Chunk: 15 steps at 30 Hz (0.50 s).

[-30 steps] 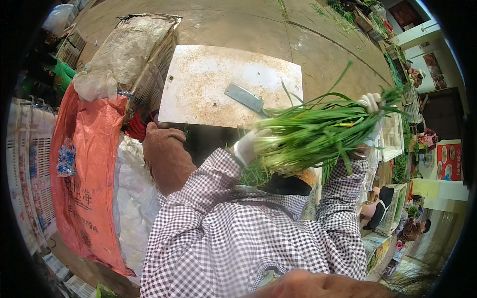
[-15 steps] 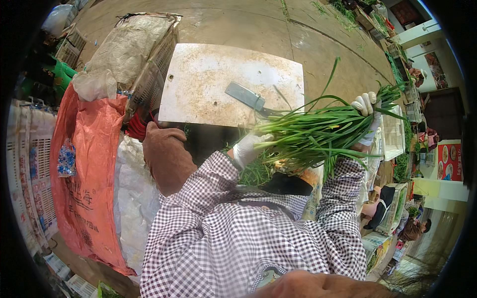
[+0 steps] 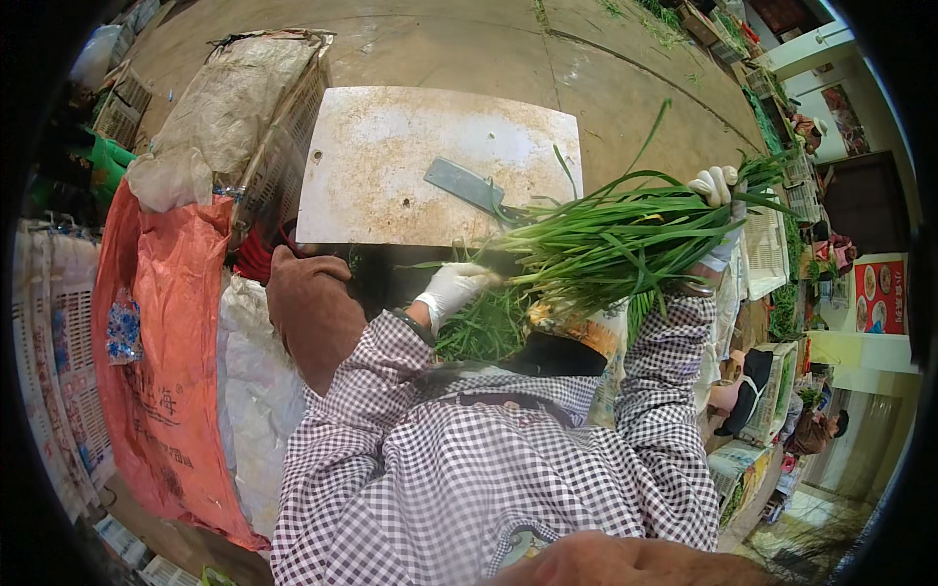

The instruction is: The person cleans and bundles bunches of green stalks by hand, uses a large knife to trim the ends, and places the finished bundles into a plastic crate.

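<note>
A thick bunch of long green chives [image 3: 616,234] lies slantwise in front of me, pale stem ends to the left, leaf tips to the right. My right hand [image 3: 715,186], in a white glove, is closed round its leafy end. By the stem ends, my left hand [image 3: 457,289], also white-gloved, has its fingers pinched together. A thin green leaf runs just above it; whether the fingers hold it I cannot tell. Past the stems a cleaver [image 3: 463,184] with a grey blade rests on a stained white board [image 3: 381,146], its handle behind the chives.
Loose green leaves [image 3: 481,332] are heaped below my left hand. At the left stand a red woven sack [image 3: 176,342], a brown cloth-like bundle [image 3: 311,313] and a covered crate [image 3: 239,98]. A white plastic crate [image 3: 766,256] is at the right. Other people are farther right.
My left hand has moved left, off the stem ends. A thin leaf now shows beside it. The right hand keeps its grip on the chives. The whole view has shifted slightly.
</note>
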Available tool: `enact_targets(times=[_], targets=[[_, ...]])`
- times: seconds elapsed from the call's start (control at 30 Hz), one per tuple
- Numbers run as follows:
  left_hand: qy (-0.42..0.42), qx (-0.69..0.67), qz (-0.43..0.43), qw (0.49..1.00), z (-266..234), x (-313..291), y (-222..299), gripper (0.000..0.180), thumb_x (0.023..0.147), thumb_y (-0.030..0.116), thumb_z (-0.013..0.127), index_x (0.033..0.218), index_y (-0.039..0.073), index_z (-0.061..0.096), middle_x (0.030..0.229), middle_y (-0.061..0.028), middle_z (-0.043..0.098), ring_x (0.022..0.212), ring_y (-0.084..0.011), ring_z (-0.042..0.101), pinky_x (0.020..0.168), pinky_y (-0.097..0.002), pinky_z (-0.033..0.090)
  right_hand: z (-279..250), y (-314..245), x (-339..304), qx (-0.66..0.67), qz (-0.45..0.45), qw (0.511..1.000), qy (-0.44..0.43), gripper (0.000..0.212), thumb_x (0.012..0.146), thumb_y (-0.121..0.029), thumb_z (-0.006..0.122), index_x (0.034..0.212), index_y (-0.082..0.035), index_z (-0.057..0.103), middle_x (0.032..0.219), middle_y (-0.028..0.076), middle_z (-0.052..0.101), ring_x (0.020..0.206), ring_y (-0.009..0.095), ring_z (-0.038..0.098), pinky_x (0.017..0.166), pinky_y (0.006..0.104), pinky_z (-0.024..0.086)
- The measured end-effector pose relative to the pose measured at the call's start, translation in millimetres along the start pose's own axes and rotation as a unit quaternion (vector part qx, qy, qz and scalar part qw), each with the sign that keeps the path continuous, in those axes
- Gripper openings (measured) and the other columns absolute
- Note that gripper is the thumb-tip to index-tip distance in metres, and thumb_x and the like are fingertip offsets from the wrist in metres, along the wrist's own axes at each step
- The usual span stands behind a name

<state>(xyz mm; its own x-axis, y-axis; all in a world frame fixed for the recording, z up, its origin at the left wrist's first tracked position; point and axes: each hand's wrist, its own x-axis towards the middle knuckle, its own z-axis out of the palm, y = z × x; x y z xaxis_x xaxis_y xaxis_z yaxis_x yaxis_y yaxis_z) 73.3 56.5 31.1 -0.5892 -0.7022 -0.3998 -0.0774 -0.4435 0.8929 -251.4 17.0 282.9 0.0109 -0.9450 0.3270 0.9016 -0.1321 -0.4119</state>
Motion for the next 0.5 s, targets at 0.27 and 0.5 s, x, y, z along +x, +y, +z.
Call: enact_targets(times=[0.27,0.5], targets=[[-0.097,-0.265,0.02,0.959,41.5,-16.0,52.4,0.035,0.095,0.022,0.059,0.121,-0.001,0.06,0.121,-0.0088,0.062,0.112,-0.0173,0.059,0.094,-0.0309,0.047,5.3,33.2,-2.4,-0.095,0.018,0.995,0.023,0.016,0.096,-0.019,0.059,0.094,-0.006,0.052,0.068,-0.004,0.032,0.063,0.009,0.033,0.075,0.0258,0.04],[-0.093,-0.463,0.066,0.879,44.2,-13.1,27.1,0.032,0.091,0.015,0.067,0.119,0.0,0.061,0.115,-0.0067,0.063,0.105,-0.016,0.059,0.095,-0.0296,0.045,9.2,22.3,-3.0,-0.145,-0.023,0.989,0.026,0.016,0.098,-0.021,0.056,0.094,-0.006,0.052,0.069,-0.003,0.033,0.064,0.01,0.034,0.075,0.0269,0.041]])
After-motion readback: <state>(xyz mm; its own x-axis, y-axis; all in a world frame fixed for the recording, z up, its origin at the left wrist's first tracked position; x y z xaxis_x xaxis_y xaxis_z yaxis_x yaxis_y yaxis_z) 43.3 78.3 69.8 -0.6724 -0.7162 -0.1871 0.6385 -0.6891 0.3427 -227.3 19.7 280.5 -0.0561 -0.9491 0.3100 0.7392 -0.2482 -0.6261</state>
